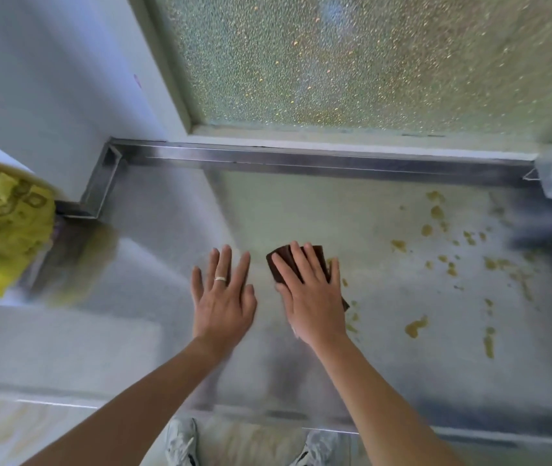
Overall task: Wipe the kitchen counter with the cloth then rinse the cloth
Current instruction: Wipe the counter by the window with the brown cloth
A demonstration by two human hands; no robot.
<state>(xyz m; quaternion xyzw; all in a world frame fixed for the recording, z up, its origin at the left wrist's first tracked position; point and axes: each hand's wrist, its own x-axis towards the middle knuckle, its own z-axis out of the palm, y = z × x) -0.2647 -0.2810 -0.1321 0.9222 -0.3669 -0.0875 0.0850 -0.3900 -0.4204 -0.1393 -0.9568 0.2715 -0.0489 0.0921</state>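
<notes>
Head view: at frame centre, the right hand (pixel 313 294) presses a dark brown cloth (pixel 288 260) flat onto the steel counter (pixel 153 264), fingers straight and slightly spread. Just left, the left hand (pixel 222 297) rests open, fingers splayed. Yellowish-brown spills (pixel 415 326) dot the right side; a yellow bag (pixel 2 230) sits far left.

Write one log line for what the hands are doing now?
right hand: pressing brown cloth flat on counter | left hand: flat on counter | yellow-brown spills: right of cloth, unwiped
</notes>
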